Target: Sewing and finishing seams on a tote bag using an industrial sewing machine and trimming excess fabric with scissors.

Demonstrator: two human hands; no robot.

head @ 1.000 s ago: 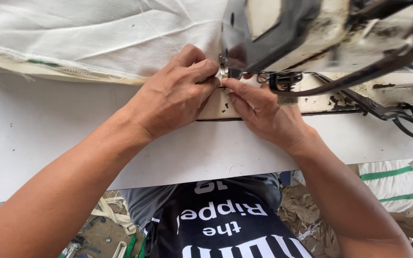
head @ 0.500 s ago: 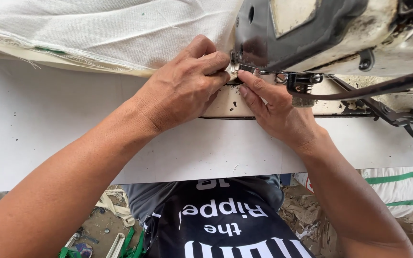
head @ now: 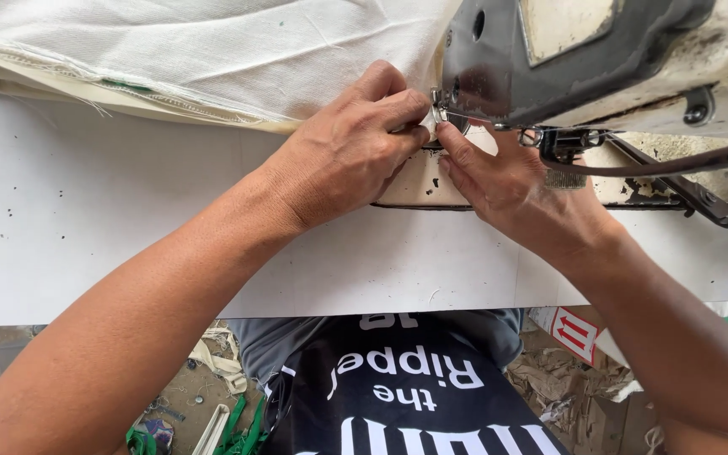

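My left hand [head: 347,152] pinches the white cloth [head: 212,50] at the sewing machine [head: 583,59] needle; my right hand [head: 507,181] seems to hold thread. I keep fingertips steady, close.

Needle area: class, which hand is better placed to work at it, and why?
Left, probably. The left hand already pinches at the needle area; the right hand lies lower, bracing beneath the machine.

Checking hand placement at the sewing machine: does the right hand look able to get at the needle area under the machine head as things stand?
Probably yes. The right hand already has its fingertips at the small metal part under the sewing machine head, meeting the left hand there. The head overhangs closely, but nothing blocks the fingers from the side.
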